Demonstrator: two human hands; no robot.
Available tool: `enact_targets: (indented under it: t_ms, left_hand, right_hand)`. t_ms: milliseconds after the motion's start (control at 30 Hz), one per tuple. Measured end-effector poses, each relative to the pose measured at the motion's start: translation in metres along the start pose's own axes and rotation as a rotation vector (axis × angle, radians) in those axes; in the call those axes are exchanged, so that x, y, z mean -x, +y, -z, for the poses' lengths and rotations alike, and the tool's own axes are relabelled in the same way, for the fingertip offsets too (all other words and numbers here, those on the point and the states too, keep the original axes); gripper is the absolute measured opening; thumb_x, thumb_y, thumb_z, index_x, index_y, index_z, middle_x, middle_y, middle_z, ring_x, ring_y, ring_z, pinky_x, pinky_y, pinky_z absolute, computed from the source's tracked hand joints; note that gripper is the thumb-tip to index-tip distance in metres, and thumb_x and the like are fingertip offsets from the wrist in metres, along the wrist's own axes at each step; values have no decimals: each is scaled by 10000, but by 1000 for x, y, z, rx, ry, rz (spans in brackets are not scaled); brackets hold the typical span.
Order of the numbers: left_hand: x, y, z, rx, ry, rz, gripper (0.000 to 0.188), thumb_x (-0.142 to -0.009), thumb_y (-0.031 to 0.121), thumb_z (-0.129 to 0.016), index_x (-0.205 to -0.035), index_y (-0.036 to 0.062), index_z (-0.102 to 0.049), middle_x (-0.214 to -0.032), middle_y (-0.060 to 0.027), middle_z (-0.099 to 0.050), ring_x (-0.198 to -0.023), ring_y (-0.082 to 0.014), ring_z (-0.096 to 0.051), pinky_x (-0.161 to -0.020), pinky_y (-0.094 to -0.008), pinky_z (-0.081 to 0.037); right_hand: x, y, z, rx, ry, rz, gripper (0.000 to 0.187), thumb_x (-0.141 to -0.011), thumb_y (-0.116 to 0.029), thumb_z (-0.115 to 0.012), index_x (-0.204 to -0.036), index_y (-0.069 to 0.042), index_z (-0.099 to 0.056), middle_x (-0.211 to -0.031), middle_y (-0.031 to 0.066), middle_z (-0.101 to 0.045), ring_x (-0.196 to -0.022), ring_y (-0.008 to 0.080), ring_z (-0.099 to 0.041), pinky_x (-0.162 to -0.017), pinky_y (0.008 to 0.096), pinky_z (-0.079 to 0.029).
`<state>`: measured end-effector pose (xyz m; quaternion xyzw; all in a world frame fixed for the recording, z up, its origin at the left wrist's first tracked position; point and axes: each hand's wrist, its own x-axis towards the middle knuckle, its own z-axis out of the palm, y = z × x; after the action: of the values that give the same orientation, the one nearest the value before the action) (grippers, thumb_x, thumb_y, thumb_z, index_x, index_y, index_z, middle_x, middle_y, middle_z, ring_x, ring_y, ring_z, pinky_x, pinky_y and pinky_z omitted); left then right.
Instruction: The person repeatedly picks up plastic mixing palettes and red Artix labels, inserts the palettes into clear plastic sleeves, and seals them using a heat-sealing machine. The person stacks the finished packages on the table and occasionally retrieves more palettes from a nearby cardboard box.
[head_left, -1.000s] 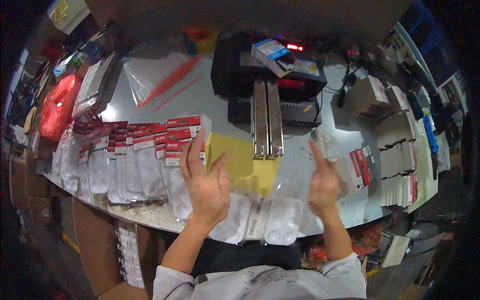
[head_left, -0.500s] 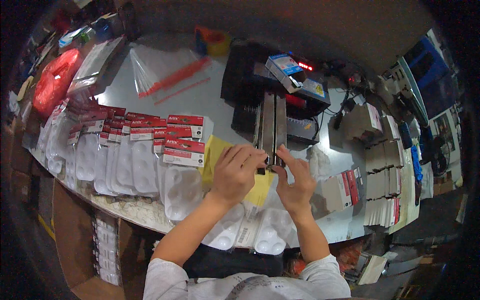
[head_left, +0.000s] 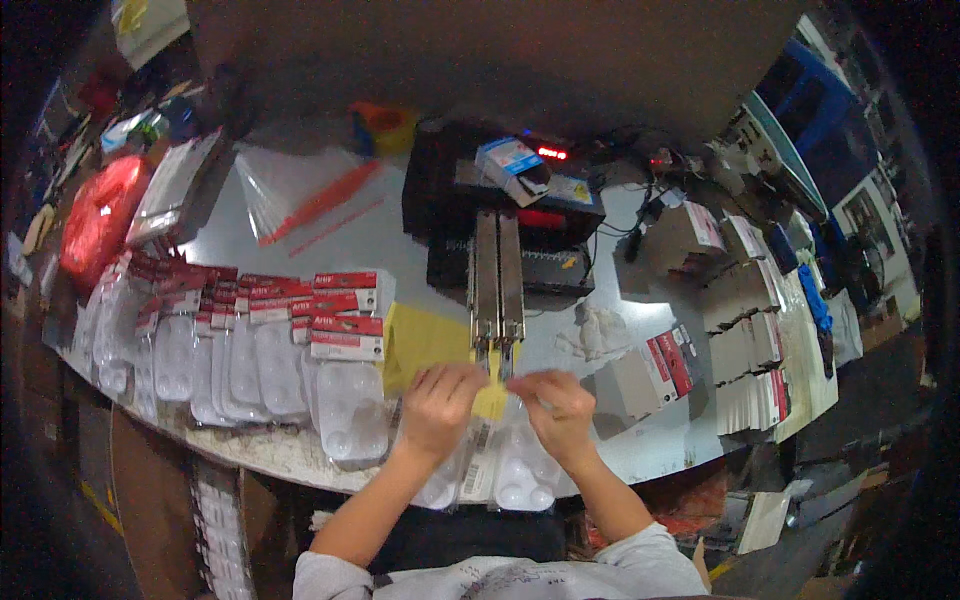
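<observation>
My left hand [head_left: 438,410] and my right hand [head_left: 556,412] meet in front of a black machine [head_left: 420,205] with two long metal rails [head_left: 497,285]. Fingertips on each hand are pinched together; whatever lies between them is too small and blurred to name. Narrow dark strips [head_left: 506,360] stick out from the near ends of the rails, just beyond my fingers. Yellow sheets [head_left: 420,345] lie under and beside the rails. White plastic paint palettes [head_left: 525,465] sit at the table edge below my hands, partly covered by my left wrist.
Packed white palettes with red header cards [head_left: 347,335] overlap along the left. At right are stacked cards [head_left: 745,350] and a loose card pile [head_left: 645,375]. A blue-and-white box [head_left: 513,165] rests on the machine. Farther back lie clear plastic bags [head_left: 290,195] and a red bag [head_left: 100,215].
Both hands have drawn back from the rails' near ends toward me, leaving the rail ends and protruding strips visible. The whole view has shifted a little.
</observation>
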<state>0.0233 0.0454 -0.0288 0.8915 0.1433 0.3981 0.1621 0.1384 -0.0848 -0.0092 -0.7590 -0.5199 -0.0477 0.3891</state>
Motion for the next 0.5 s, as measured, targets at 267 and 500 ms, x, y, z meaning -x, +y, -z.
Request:
enact_targets:
  t_ms: [267, 500]
  left_hand:
    - [15, 8, 53, 135, -2, 127, 90, -743, 120, -594, -697, 46, -571, -844, -78, -606, -738, -258, -574, -615, -355, -461]
    - [29, -11, 64, 198, -17, 175, 171, -765, 92, -518, -609, 39, -565, -878, -102, -601, -743, -285, -559, -625, -371, -454]
  right_hand:
    - [-115, 37, 21, 355, 219, 45, 102, -838, -95, -503, -762, -27, -507, -778, 150, -573, -741, 303, -575, -609, 360, -449]
    - [-231, 103, -27, 592, -77, 1, 124, -744, -70, -557, -841, -2, -593, -797, 190, -611, -779, 356, -599, -685, 423, -479]
